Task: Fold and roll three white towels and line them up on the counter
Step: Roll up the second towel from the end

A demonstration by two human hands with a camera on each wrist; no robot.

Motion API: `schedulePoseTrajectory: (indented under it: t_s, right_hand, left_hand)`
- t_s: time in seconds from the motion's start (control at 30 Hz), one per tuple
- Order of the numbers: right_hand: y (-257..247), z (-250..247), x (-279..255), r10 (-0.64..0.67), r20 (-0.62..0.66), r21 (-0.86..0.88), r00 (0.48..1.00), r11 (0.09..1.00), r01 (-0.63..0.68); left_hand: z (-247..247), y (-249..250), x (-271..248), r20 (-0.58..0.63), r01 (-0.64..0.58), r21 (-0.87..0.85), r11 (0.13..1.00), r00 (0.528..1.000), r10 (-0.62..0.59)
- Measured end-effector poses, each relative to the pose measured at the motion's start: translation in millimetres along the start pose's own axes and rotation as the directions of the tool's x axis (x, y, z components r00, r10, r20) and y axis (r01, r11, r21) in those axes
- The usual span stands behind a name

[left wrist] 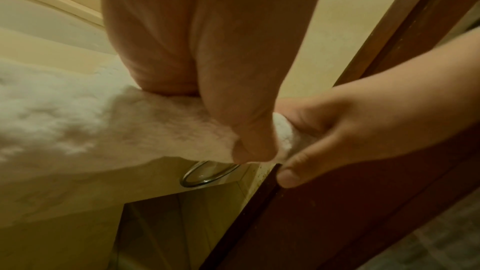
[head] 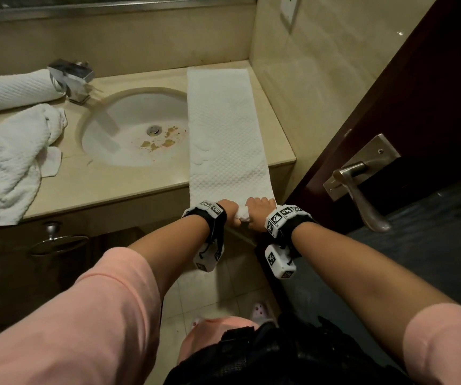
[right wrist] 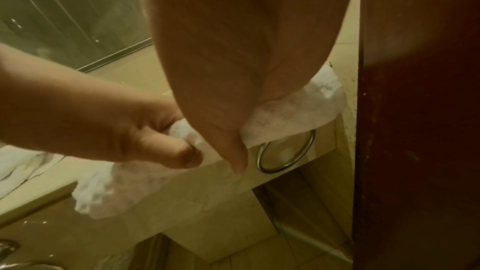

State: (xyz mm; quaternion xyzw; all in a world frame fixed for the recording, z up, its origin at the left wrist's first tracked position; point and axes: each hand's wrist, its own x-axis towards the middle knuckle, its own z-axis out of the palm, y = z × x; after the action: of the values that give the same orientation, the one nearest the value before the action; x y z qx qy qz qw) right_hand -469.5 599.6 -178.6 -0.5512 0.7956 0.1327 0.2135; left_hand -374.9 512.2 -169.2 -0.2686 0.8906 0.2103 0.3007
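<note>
A long folded white towel (head: 223, 129) lies as a strip on the counter (head: 140, 179), right of the sink, its near end hanging past the front edge. My left hand (head: 228, 209) and right hand (head: 259, 209) sit side by side, both gripping that near end, curled into a small roll (head: 243, 215). In the left wrist view the rolled end (left wrist: 283, 132) shows between my left thumb and the right hand (left wrist: 337, 130). The right wrist view shows the left hand (right wrist: 130, 137) clenched on the towel (right wrist: 291, 116). A rolled towel (head: 12, 90) and a crumpled towel (head: 9, 159) lie at the left.
The stained sink (head: 137, 129) and chrome faucet (head: 70, 76) take the counter's middle. A wall (head: 293, 93) borders the counter on the right. A dark door with a lever handle (head: 362, 195) stands close to my right hand. A metal towel ring (head: 57, 240) hangs below the counter.
</note>
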Motion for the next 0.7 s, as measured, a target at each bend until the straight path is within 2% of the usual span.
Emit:
schedulePoseTrajectory:
  t_s: [0.1, 0.2, 0.3, 0.37, 0.5, 0.6, 0.7]
  right_hand:
    - [-4.6, -4.1, 3.6, 0.002, 0.029, -0.010, 1.000, 1.000, -0.001]
    - [-6.8, -11.5, 7.8, 0.024, 0.099, 0.024, 0.995, 0.999, -0.027]
    - [-8.1, -18.8, 13.4, 0.053, 0.169, 0.096, 0.984, 0.993, -0.070]
    - [-10.3, -23.7, 14.2, 0.040, 0.198, 0.138, 0.979, 0.988, -0.068]
    - [-10.1, -26.1, 12.5, 0.013, 0.192, 0.146, 0.981, 0.988, -0.042]
    - [-4.9, -25.1, 12.7, -0.026, 0.112, 0.110, 0.993, 0.994, 0.014]
    - [0.2, -30.6, 10.5, -0.133, -0.026, -0.034, 0.991, 0.991, 0.132]
  left_hand:
    - [7.3, -3.4, -5.4, -0.117, 0.037, 0.076, 0.996, 0.993, -0.028]
    - [12.8, -13.2, -11.3, -0.269, -0.012, 0.086, 0.996, 0.962, 0.035]
    - [14.6, -23.4, -17.2, -0.352, -0.045, 0.085, 0.995, 0.933, 0.072]
    - [14.9, -27.2, -19.4, -0.357, -0.050, 0.068, 0.996, 0.932, 0.071]
    - [9.1, -31.3, -18.5, -0.283, -0.057, 0.010, 0.998, 0.957, 0.057]
    - [1.2, -31.7, -15.3, -0.241, -0.083, -0.029, 0.996, 0.968, 0.073]
    - [-4.1, -31.5, -10.3, -0.228, -0.101, -0.115, 0.988, 0.971, 0.072]
